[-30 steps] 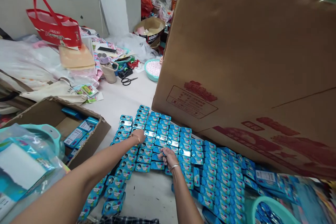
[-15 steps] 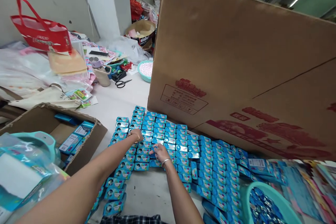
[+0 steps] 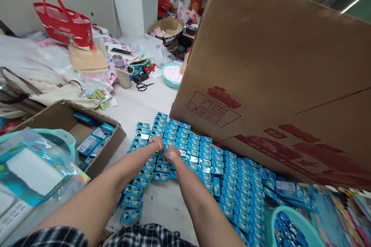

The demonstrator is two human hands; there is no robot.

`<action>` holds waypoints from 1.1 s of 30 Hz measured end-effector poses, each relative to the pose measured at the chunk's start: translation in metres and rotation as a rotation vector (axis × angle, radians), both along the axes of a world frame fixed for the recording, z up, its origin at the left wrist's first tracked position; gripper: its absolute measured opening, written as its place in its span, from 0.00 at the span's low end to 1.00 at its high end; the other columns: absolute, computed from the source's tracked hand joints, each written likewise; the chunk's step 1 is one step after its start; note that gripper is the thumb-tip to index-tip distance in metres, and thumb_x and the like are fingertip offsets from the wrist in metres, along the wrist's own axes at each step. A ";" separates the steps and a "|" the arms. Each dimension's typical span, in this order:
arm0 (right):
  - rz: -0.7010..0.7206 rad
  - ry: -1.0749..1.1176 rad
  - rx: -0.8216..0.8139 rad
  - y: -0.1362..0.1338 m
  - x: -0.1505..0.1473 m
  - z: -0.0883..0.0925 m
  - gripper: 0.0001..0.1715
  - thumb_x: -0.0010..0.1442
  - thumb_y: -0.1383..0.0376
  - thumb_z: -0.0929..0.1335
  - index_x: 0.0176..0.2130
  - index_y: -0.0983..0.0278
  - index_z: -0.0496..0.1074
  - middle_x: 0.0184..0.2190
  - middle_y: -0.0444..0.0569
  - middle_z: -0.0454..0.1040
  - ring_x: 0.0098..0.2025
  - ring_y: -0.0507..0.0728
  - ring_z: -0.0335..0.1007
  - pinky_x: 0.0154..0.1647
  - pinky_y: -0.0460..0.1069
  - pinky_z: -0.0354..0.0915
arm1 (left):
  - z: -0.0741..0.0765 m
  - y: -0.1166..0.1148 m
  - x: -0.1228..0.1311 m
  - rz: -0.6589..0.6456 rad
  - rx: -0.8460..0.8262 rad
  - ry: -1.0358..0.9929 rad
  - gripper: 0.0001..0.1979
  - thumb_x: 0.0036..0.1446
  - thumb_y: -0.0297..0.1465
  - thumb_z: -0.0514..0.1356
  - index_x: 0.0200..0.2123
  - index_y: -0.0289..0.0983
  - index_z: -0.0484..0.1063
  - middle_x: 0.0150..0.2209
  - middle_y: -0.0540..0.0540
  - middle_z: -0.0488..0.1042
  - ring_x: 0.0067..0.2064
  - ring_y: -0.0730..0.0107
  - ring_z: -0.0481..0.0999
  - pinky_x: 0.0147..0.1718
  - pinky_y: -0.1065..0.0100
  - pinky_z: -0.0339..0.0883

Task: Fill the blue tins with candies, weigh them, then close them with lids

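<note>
Rows of small blue boxes (image 3: 131,214) with round windows stand packed together on the white table. Over the middle rows, my left hand (image 3: 157,143) is closed, with its fingertips pointing down among the box tops. My right hand (image 3: 171,152), wearing a bracelet, is close beside it, fingers pinched together. A bit of blue shows between the two hands, but its kind is hidden by the fingers. At the lower right, a turquoise basin (image 3: 271,220) holds many shiny blue round pieces (image 3: 286,228).
A large cardboard box (image 3: 261,69) walls off the right and back. An open carton (image 3: 108,147) with blue boxes stands at left. Beyond are scissors (image 3: 144,86), a tumbler (image 3: 123,75), a bowl of pale beads (image 3: 172,74) and another person's hand (image 3: 184,65).
My right hand has moved up and left, close to my left hand. The view has shifted, and another person's hand now shows at the bead bowl.
</note>
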State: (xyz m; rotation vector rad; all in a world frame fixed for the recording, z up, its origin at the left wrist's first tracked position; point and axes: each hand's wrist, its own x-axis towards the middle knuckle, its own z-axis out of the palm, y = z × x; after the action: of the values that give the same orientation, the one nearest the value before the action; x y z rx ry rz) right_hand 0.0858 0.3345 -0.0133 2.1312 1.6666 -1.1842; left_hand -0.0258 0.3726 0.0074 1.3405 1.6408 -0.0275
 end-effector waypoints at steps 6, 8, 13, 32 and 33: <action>-0.038 -0.062 0.007 0.010 -0.014 -0.006 0.15 0.38 0.64 0.77 0.30 0.64 0.75 0.41 0.63 0.78 0.48 0.72 0.73 0.42 0.57 0.67 | 0.006 -0.024 -0.067 0.442 -0.168 -0.474 0.20 0.62 0.44 0.55 0.42 0.31 0.72 0.36 0.44 0.74 0.32 0.70 0.74 0.28 0.69 0.69; -0.075 -0.041 0.018 0.007 -0.013 -0.006 0.14 0.38 0.64 0.77 0.27 0.65 0.73 0.38 0.63 0.78 0.46 0.72 0.73 0.41 0.57 0.68 | 0.007 -0.043 -0.081 0.598 -0.206 -0.666 0.20 0.63 0.43 0.52 0.40 0.31 0.72 0.32 0.44 0.74 0.27 0.73 0.73 0.21 0.73 0.64; -0.179 0.174 0.076 -0.024 0.010 0.004 0.12 0.47 0.59 0.73 0.28 0.64 0.71 0.33 0.55 0.77 0.42 0.63 0.75 0.35 0.50 0.69 | -0.001 -0.094 -0.085 0.941 -0.273 -1.019 0.11 0.61 0.32 0.52 0.38 0.31 0.70 0.27 0.45 0.73 0.25 0.74 0.74 0.17 0.77 0.62; -0.081 0.002 0.205 -0.045 -0.022 -0.008 0.16 0.43 0.69 0.73 0.34 0.64 0.68 0.45 0.60 0.74 0.49 0.68 0.71 0.43 0.54 0.64 | 0.002 -0.172 -0.099 1.138 -0.346 -1.269 0.11 0.62 0.33 0.58 0.46 0.35 0.70 0.28 0.52 0.69 0.22 0.80 0.70 0.16 0.79 0.62; -0.079 -0.007 0.203 -0.044 -0.022 -0.008 0.16 0.42 0.69 0.74 0.34 0.64 0.69 0.44 0.60 0.74 0.49 0.68 0.71 0.42 0.54 0.64 | 0.003 -0.173 -0.097 1.138 -0.352 -1.253 0.11 0.62 0.33 0.58 0.45 0.35 0.71 0.29 0.52 0.69 0.22 0.81 0.70 0.16 0.79 0.61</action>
State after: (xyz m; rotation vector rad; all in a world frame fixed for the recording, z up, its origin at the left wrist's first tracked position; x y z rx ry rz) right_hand 0.0642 0.2910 -0.0216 2.3371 1.7845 -1.0671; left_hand -0.1230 0.1995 0.0104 -0.1068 0.9573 0.9440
